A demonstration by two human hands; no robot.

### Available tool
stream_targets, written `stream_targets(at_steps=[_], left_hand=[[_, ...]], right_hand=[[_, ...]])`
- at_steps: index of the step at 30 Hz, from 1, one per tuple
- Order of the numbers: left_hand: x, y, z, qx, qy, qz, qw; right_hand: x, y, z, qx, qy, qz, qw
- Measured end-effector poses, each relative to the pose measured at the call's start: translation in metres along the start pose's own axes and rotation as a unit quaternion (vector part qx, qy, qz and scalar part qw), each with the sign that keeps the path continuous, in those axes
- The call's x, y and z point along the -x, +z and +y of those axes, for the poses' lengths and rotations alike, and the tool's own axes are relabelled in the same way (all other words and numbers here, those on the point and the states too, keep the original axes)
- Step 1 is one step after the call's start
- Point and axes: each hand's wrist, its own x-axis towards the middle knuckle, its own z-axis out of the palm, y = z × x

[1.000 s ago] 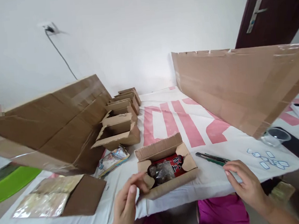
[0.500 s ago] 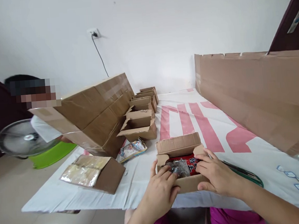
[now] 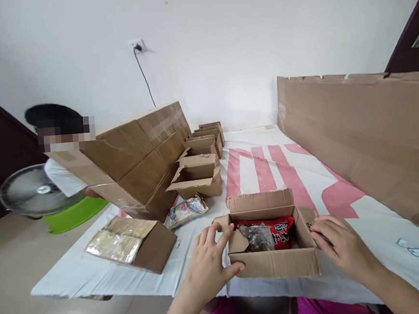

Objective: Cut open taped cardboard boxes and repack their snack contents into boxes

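Note:
A small cardboard box [image 3: 274, 264] stands with its lid raised at the table's near edge. Inside lies a red and clear printed packet [image 3: 282, 231], partly under a folded-in left flap. My left hand [image 3: 208, 261] holds the box's left corner, its fingers at the outer flap and its thumb by the front wall. Curled fingers of my right hand [image 3: 342, 248] close on the right side flap [image 3: 307, 214]. A thin dark tool [image 3: 325, 239] shows between those fingers and the thumb; my hand hides most of it, and whether it is held is unclear.
Open cardboard boxes [image 3: 201, 187] line up beside a tall carton [image 3: 147, 157]. A colourful packet [image 3: 188, 210] and a taped box [image 3: 131, 241] lie left. A large cardboard panel [image 3: 356, 135] stands right. Behind the carton are another person [image 3: 64, 175] and a fan [image 3: 40, 192].
My hands have moved apart, off the packet and out to the box's two sides. The right flap now points outward, and more of the packet shows. My right hand now covers much of the dark tool.

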Motion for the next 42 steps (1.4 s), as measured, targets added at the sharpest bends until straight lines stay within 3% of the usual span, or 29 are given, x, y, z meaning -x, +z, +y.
stream_targets(at_steps=[5,12,17,23,30,34,37,39,42], left_hand=[[-0.010,0.000,0.001,0.068,-0.022,-0.056,0.996],[-0.012,0.004,-0.003,0.140,0.015,0.000,0.990],[-0.004,0.021,-0.010,0.255,0.018,0.009,0.967],[0.006,0.056,-0.015,0.388,0.007,0.082,0.918],[0.006,0.064,-0.012,0.427,-0.001,0.086,0.900],[0.008,0.068,-0.010,0.438,-0.020,0.101,0.893],[0.009,0.071,-0.007,0.456,-0.042,0.101,0.883],[0.009,0.071,-0.008,0.463,-0.048,0.106,0.879],[0.009,0.063,-0.016,0.455,-0.057,0.111,0.882]], right_hand=[[0.001,0.000,-0.003,-0.060,0.043,-0.043,0.996],[-0.032,-0.011,-0.013,-0.049,0.020,-0.045,0.998],[-0.061,-0.001,-0.031,-0.002,0.002,-0.165,0.986],[-0.081,0.033,-0.045,0.050,-0.007,-0.313,0.949],[-0.084,0.047,-0.039,0.062,-0.006,-0.379,0.923],[-0.081,0.045,-0.040,0.066,-0.036,-0.365,0.928],[-0.081,0.040,-0.042,0.009,-0.043,-0.306,0.951],[-0.081,0.031,-0.042,-0.037,-0.044,-0.213,0.975],[-0.077,0.009,-0.034,-0.089,-0.037,-0.021,0.995]])
